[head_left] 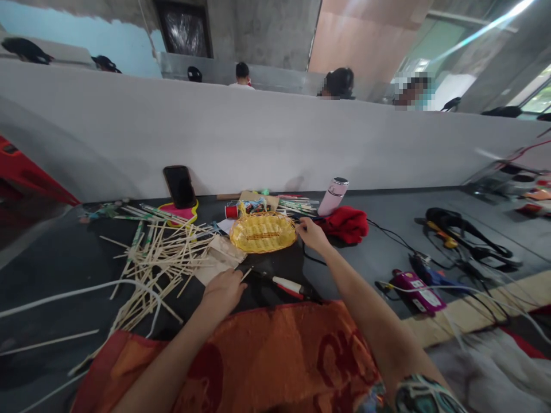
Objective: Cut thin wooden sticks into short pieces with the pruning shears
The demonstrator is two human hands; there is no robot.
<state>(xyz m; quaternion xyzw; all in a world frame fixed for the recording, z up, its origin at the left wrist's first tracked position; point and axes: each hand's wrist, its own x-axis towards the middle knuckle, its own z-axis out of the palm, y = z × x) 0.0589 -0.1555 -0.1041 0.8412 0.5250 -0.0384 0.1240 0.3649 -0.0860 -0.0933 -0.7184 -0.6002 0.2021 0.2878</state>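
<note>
My left hand point(224, 291) is closed over the table's front part, with a short thin wooden stick point(247, 273) poking out of its fingers. Farther forward, the bent fingers of my right hand point(311, 234) come together at the right end of a shallow oval yellow woven basket point(263, 234). What they pinch there is too small to make out. Between my hands lies a hand tool with a white and red handle point(287, 284). Brown paper point(221, 255) is partly under the basket's left side.
Loose wooden sticks point(159, 258) are heaped at left, near a propped phone point(179, 186). A red thread spool point(231, 212), pink bottle point(333, 195) and red cloth point(348, 223) stand behind. Cables and a purple device point(418, 291) lie right. A white partition point(258, 137) closes the back.
</note>
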